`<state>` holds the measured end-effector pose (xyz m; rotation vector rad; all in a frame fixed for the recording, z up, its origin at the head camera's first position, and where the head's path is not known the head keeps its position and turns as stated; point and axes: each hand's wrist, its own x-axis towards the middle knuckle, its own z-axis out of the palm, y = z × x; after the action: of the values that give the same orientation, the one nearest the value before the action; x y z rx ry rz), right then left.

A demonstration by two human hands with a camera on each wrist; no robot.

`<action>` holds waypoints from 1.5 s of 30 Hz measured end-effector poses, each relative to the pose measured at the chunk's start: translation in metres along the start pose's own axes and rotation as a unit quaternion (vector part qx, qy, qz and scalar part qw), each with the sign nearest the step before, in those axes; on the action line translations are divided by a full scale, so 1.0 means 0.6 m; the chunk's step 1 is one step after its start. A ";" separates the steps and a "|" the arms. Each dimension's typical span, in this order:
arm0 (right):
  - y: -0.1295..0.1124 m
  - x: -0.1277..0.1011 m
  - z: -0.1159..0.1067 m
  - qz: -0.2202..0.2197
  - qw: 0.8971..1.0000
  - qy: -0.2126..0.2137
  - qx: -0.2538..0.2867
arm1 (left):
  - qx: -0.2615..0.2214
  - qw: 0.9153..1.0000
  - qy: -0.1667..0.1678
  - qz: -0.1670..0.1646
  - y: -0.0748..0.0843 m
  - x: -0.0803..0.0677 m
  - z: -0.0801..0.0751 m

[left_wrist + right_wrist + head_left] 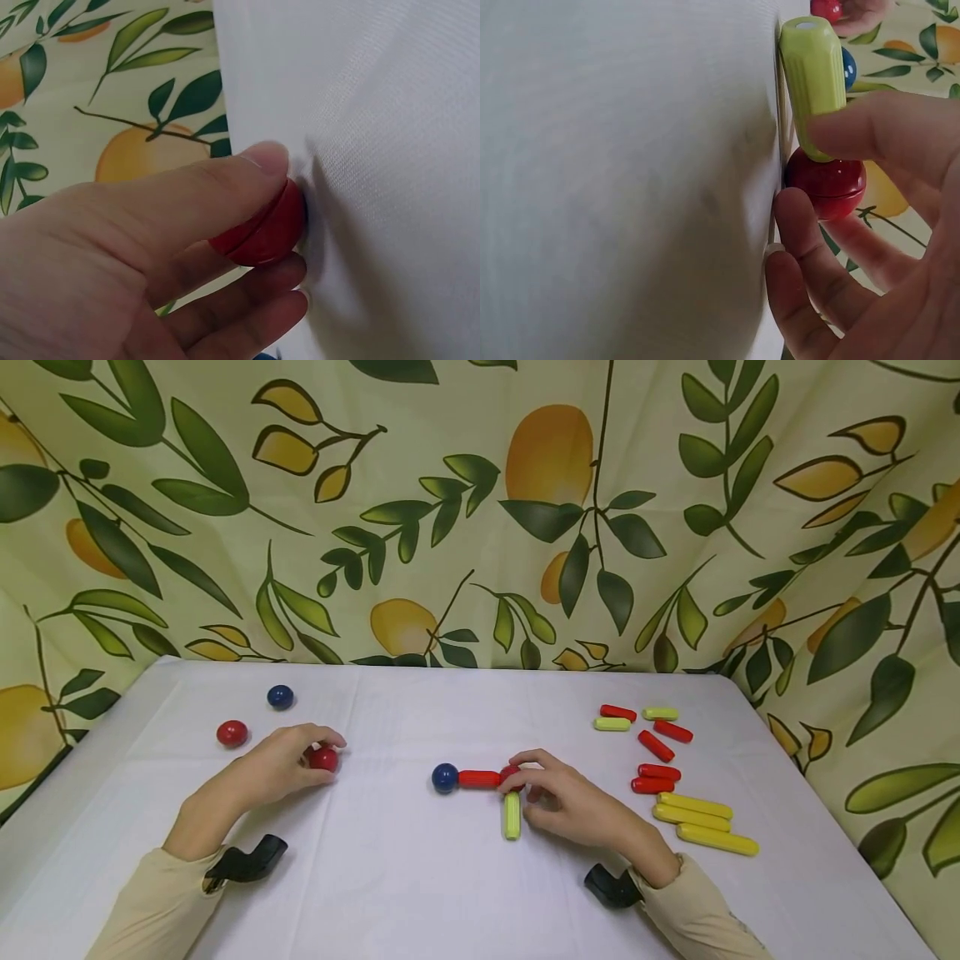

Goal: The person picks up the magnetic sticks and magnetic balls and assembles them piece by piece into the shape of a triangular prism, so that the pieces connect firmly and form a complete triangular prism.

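My left hand (pixel 288 760) grips a red ball (pixel 274 229) between thumb and fingers, low over the white table. A seam runs round that ball in the left wrist view. My right hand (pixel 573 797) holds another red ball (pixel 829 184), the corner of a small joined piece. From this ball a ribbed red rod (pixel 478 779) leads left to a blue ball (pixel 445 777). A ribbed light-green rod (pixel 512 817) sticks out from the same ball toward me. In the right wrist view my thumb overlaps the green rod's lower end, and the fingertips are at the ball.
A loose red ball (pixel 232 733) and a blue ball (pixel 281 697) lie at the far left. Short red rods (pixel 656 746) and light-green rods (pixel 661 713) are scattered at the right, with long yellow rods (pixel 717 840) nearer me. A fruit-patterned curtain (pixel 450 527) hangs behind the table (pixel 405 893).
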<state>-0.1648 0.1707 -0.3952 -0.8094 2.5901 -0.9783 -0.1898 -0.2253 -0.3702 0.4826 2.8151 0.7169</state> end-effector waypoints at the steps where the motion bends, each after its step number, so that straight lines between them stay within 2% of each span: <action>1: -0.001 0.000 0.000 0.007 1.000 -0.005 0.000 | -0.001 1.000 -0.002 -0.002 0.001 0.000 0.000; 10: -0.006 -0.001 0.005 0.020 1.000 -0.019 -0.007 | 0.011 1.000 -0.001 0.014 0.011 0.001 0.004; 23: -0.007 -0.001 0.005 0.011 0.999 -0.021 -0.026 | -0.007 0.998 0.017 0.060 0.057 -0.003 0.009; 32: -0.006 -0.002 0.006 0.001 1.000 -0.021 -0.022 | -0.024 0.997 -0.007 0.073 0.095 -0.005 0.026; 42: -0.005 -0.002 0.010 -0.003 1.000 -0.025 -0.004 | -0.024 0.990 -0.025 0.135 0.113 -0.005 0.053; 45: -0.006 -0.002 0.011 -0.002 1.000 -0.030 0.001 | -0.017 0.989 -0.027 0.144 0.119 -0.005 0.061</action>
<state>-0.1596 0.1654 -0.3978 -0.8309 2.5370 -0.9430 -0.1584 -0.1513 -0.3660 0.9005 2.7063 0.7900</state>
